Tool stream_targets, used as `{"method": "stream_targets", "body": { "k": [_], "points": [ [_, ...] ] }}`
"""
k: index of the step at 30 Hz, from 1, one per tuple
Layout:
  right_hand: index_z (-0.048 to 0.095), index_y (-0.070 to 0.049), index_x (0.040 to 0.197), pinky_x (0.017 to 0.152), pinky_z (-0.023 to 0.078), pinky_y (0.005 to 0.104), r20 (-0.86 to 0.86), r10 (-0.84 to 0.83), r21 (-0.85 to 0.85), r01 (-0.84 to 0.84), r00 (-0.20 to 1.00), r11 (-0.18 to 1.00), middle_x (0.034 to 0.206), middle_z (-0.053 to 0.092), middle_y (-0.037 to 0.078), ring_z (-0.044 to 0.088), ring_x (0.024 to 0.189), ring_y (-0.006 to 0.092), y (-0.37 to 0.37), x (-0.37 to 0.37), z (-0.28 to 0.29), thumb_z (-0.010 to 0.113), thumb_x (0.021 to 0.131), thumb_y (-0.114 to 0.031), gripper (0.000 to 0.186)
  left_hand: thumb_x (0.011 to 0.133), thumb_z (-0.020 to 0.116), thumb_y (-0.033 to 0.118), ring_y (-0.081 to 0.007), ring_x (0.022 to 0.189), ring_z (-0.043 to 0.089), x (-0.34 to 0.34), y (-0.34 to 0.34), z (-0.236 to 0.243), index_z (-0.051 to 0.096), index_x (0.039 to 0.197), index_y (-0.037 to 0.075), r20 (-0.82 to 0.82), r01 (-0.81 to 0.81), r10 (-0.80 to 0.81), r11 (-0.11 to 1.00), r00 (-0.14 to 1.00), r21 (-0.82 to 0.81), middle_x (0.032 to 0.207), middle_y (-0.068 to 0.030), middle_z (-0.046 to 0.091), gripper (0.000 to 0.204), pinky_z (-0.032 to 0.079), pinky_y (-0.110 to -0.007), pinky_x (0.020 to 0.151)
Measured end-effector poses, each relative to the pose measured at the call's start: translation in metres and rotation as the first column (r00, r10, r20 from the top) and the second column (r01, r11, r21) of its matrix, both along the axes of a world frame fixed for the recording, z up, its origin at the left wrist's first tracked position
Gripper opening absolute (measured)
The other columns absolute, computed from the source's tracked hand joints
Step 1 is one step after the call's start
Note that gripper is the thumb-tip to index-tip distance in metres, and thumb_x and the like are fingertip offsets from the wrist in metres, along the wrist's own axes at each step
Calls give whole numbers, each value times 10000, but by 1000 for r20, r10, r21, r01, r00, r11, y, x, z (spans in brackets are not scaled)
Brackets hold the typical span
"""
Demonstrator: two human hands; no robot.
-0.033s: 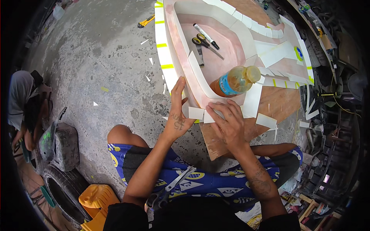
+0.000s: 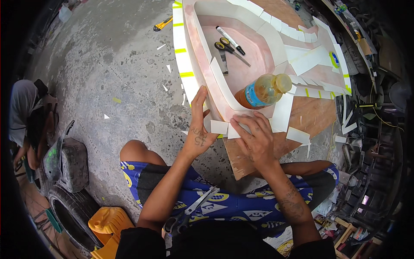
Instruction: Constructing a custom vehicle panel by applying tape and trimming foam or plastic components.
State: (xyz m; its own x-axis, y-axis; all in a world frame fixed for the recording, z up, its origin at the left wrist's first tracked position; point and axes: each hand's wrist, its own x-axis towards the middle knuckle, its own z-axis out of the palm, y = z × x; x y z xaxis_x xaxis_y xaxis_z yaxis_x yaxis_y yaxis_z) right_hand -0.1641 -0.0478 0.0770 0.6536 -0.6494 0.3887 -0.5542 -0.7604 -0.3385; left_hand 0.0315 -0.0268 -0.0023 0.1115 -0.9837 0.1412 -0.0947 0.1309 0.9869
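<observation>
A pale pink, basin-like moulded form (image 2: 254, 47) edged with white card strips and yellow-green tape lies before me. My left hand (image 2: 198, 129) rests along its near left corner, fingers stretched upward against the outer side. My right hand (image 2: 256, 140) presses bent fingers onto a small white card piece (image 2: 233, 131) at the near rim. Another white card piece (image 2: 219, 127) sits between my hands. Just beyond my right hand stands a tilted plastic bottle (image 2: 258, 93) of amber-brown liquid with a blue label. Inside the basin are black-and-yellow scissors (image 2: 226, 46) and a marker (image 2: 230, 40).
Silver scissors (image 2: 202, 200) lie on my lap. A brown plywood board (image 2: 312, 116) extends under the form. On the concrete floor are a yellow utility knife (image 2: 163, 24) and card scraps. A tire (image 2: 71, 216), a yellow jerrycan (image 2: 110, 222) and another person (image 2: 32, 116) are at left.
</observation>
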Motion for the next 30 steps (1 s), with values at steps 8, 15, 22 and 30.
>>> {"method": "stream_targets", "body": {
  "k": [8, 15, 22, 30],
  "points": [
    [691, -43, 1273, 1093, 443, 508, -37, 7, 5, -7, 999, 1000, 1278, 642, 83, 622, 1143, 277, 0, -2, -2, 769, 707, -77, 573, 729, 868, 154, -338, 1541, 229, -1, 0, -6, 142, 1644, 148, -58, 13, -13, 1000, 998, -8, 1676, -142, 154, 1168, 407, -518, 1155],
    [704, -50, 1257, 1079, 449, 501, -25, 8, 0, -8, 1000, 1000, 1252, 661, 72, 630, 1129, 266, -2, -2, -2, 748, 706, -52, 553, 738, 866, 160, -337, 1539, 237, -1, 3, -1, 139, 1645, 149, -88, 6, -4, 1000, 996, 22, 1675, -142, 156, 1162, 409, -514, 1161],
    [720, -83, 1240, 1061, 471, 486, -12, -19, 8, 19, 1000, 1000, 1235, 683, 56, 648, 1111, 252, -4, -2, -2, 733, 706, -20, 538, 830, 784, 159, -342, 1566, 182, 2, 3, 3, 101, 1653, 147, -76, 69, -68, 998, 995, 14, 1677, -120, 132, 1070, 348, -570, 1193],
    [709, -63, 1238, 1061, 500, 483, 24, -31, 168, 27, 999, 985, 1247, 686, 83, 647, 1155, 299, -3, -22, 14, 771, 726, -3, 519, 822, 809, 173, -363, 1561, 191, 1, 2, 3, 89, 1651, 145, -75, 40, -38, 999, 996, 12, 1689, -141, 129, 1099, 348, -563, 1190]
  ]
}}
